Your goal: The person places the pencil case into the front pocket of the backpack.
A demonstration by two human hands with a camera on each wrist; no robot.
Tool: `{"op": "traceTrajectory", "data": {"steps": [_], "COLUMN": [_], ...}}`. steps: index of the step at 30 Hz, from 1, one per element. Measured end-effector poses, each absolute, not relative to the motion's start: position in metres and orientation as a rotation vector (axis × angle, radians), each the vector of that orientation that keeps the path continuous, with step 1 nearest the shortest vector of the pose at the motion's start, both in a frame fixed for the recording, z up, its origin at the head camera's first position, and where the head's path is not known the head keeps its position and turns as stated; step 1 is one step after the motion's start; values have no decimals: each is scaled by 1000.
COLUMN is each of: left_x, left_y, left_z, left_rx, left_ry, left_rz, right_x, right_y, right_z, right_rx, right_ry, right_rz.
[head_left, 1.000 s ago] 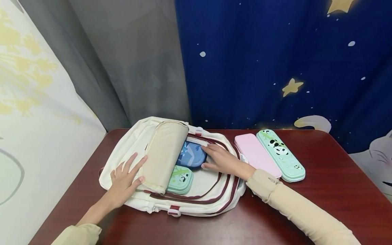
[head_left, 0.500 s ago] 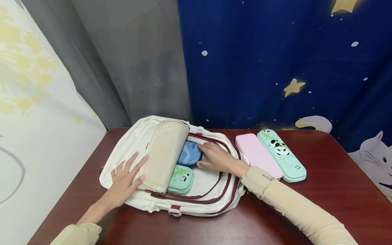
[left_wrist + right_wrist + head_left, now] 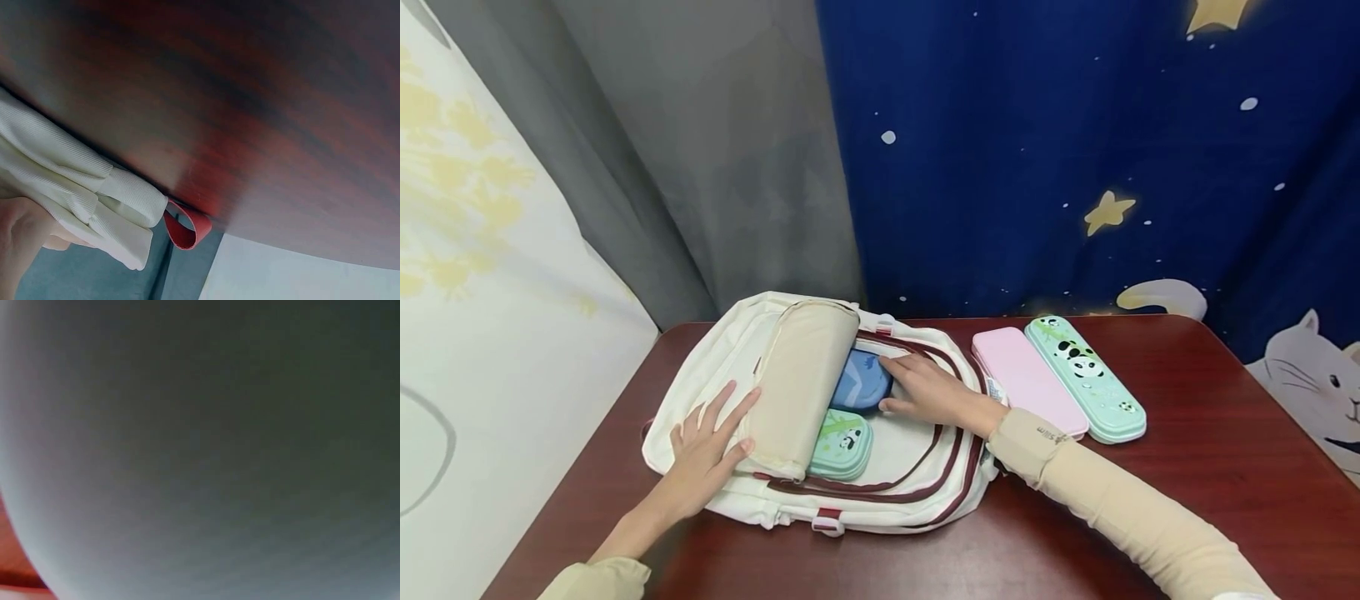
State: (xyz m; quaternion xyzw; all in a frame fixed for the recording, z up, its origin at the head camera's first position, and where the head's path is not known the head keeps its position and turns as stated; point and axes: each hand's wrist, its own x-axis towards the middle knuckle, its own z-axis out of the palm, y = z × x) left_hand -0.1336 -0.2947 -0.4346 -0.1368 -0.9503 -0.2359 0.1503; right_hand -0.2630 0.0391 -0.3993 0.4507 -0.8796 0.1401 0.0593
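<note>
Right hand (image 3: 934,390), fingers straight, presses the blue pencil case (image 3: 860,382) inside the open white backpack (image 3: 891,479) on the bench (image 3: 1187,483); left hand (image 3: 703,446), open, holds back the backpack's beige flap (image 3: 793,383).

You're looking at a dark red wooden table (image 3: 1187,467). At about nine o'clock on it lies a cream backpack (image 3: 730,350) with maroon trim, flat and open. At about two o'clock, a pink pencil case (image 3: 1026,379) and a mint panda pencil case (image 3: 1086,375) lie side by side, touching.
</note>
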Motion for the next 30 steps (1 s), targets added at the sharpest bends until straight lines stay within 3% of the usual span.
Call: {"op": "traceTrajectory", "data": {"steps": [30], "left_x": [-134], "left_y": [-294], "left_z": [-431], "left_rx": [-406], "left_ry": [-2727], "left_rz": [-707], "right_x": [-260], "right_y": [28], "right_z": [-399], "right_rx": [1281], "right_ry": [-2671], "right_rz": [340]}}
